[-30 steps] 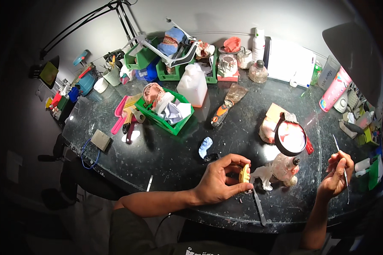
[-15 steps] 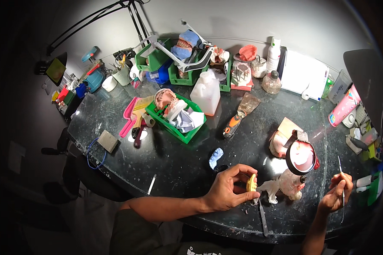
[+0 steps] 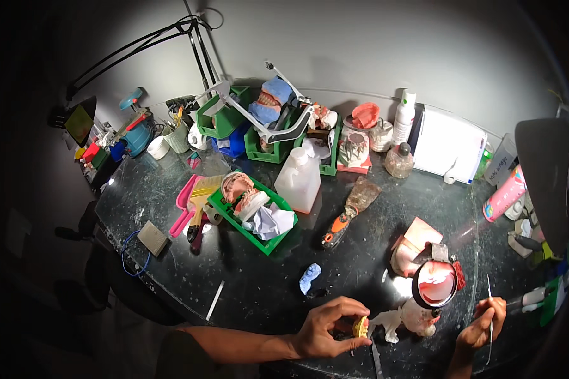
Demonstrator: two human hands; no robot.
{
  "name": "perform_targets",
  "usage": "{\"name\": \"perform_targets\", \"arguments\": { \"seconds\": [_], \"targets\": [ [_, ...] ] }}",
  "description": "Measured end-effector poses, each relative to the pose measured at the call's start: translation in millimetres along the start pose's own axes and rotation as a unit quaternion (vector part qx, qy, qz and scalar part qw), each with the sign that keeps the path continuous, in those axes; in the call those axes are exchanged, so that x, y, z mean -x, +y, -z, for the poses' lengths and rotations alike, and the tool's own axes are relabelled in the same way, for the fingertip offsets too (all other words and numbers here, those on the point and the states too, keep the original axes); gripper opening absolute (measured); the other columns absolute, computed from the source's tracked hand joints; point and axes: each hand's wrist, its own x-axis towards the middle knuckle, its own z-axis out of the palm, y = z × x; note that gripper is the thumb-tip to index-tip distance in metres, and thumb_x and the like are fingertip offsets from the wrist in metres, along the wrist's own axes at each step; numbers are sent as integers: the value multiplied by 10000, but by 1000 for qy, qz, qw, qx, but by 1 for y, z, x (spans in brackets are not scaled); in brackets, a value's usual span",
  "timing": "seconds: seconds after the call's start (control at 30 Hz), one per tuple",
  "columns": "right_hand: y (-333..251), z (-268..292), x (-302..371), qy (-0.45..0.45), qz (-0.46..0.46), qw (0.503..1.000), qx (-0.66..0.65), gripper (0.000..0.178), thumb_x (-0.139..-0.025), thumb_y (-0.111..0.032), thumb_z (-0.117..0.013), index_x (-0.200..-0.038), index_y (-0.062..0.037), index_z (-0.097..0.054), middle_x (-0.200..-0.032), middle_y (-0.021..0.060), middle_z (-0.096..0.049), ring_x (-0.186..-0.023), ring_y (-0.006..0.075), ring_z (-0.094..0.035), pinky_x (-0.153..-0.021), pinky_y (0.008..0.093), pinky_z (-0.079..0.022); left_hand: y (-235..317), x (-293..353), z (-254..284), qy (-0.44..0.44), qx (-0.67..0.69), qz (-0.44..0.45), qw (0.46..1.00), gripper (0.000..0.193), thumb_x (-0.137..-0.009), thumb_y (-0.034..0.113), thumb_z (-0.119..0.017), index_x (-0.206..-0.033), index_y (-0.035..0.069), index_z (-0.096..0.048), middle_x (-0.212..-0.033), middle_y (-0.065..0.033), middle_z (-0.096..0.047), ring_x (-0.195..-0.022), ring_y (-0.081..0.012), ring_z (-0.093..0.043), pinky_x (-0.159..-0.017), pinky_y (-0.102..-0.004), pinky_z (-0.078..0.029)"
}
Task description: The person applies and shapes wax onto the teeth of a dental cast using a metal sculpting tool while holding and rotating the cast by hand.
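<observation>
My left hand (image 3: 327,330) pinches a small yellow dental cast (image 3: 360,327) between thumb and fingertips, with a reddish patch on its side. To the right, my right hand (image 3: 483,323) grips a thin metal dental instrument (image 3: 489,341), held nearly upright. A flat metal blade (image 3: 376,359) lies just below the cast. Beside it is a crumpled white cloth or tissue (image 3: 387,323). Beyond my left hand rests a blue piece of impression material (image 3: 310,278). A round black-rimmed magnifier (image 3: 435,284) stands between my hands, over a glass bottle (image 3: 417,316).
A green tray (image 3: 265,245) holds dental models and paper. Behind stand a white plastic bottle (image 3: 299,180) and several green bins (image 3: 262,150). A scraper (image 3: 354,208) lies mid-table. A pink dustpan (image 3: 182,205) and brush are at left. A pink can (image 3: 504,194) stands at right.
The whole view has tilted upward, so the table and both hands sit lower in the picture. The yellow cast appears turned in my left hand, its reddish patch now showing. Both grips remain.
</observation>
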Motion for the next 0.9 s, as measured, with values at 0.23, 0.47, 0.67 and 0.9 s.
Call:
{"name": "perform_targets", "arguments": {
  "seconds": [0.23,0.47,0.67,0.9],
  "targets": [
    [0,-9,-5,-12,6,1000,3,201,-1001,-134,-435,-1029,20,-561,-799,86,-483,-693,151,-433,-589,270,-353,2,-9,4,26,-63,-35,997,524,-740,27,-863,-1190,25,-594,-1177,-157,-602,-1026,-183,-669,-823,-271,-634],
    [-8,-8,-8,10,14,1000,15,185,-983,-126,-460,-1006,22,-569,-744,91,-486,-636,149,-448,-560,274,-354,2,-7,3,29,-52,-48,997,530,-757,-22,-833,-1217,17,-572,-1225,-157,-562,-1052,-196,-672,-834,-285,-636],
    [-8,-8,-6,-14,11,999,-43,194,-1011,-140,-432,-1036,-2,-566,-823,66,-479,-687,122,-424,-557,251,-330,1,-5,5,28,-30,-37,998,524,-769,-19,-825,-1226,33,-573,-1224,-150,-558,-1047,-197,-671,-856,-295,-634],
    [-1,-8,-8,-7,6,1000,-28,193,-1007,-134,-438,-1044,10,-560,-852,92,-503,-705,141,-442,-568,253,-360,5,-12,9,52,-30,-38,998,515,-755,10,-848,-1195,38,-583,-1192,-130,-580,-1014,-174,-676,-814,-285,-635]
  ]
}}
